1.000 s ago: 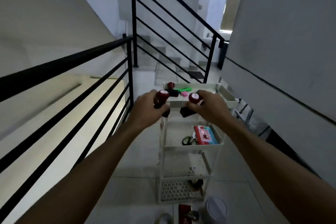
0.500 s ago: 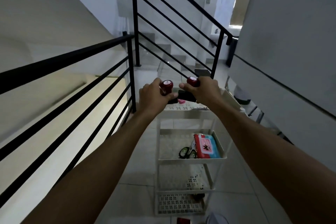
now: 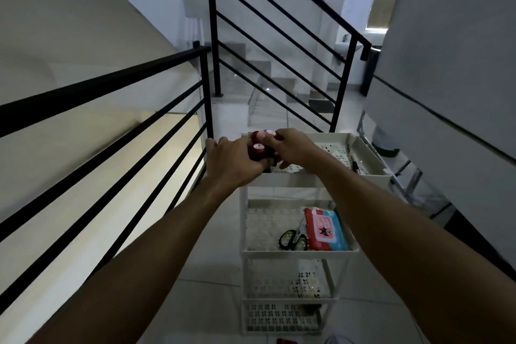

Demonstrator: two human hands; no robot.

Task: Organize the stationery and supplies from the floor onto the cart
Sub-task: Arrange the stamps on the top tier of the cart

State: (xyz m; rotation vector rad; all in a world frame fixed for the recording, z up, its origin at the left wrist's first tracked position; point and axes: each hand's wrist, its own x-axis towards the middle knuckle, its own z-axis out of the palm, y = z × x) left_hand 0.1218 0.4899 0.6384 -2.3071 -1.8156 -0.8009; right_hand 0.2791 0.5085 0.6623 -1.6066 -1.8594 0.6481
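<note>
Stair landing with pale floor tiles (image 3: 212, 296), black railings (image 3: 111, 84) to the left and ahead, grey wall to the right. At centre, a white tiered cart (image 3: 298, 253) stands on the tiles. Over the left end of its top tray (image 3: 371, 159), three dark-red round-capped items cluster together: my left hand (image 3: 234, 162) grips the near red-capped item (image 3: 258, 149), fingers curled round it; my right hand (image 3: 293, 148) grips another red-capped item (image 3: 269, 134) just behind, its pale cap top showing; a third red cap (image 3: 255, 135) sits just beside these, between the two hands. Whether the gripped items rest on the tray or are held clear of it cannot be told. A thin dark pen-like object (image 3: 354, 163) lies near the tray's right edge. On the second tier, black-handled scissors (image 3: 293, 240) lie touching a red-and-blue packet (image 3: 325, 229) at the right side. The lower tiers (image 3: 282, 315) are perforated; their contents are too dim to identify. A red object (image 3: 284, 341) shows at the bottom edge on the floor.
</note>
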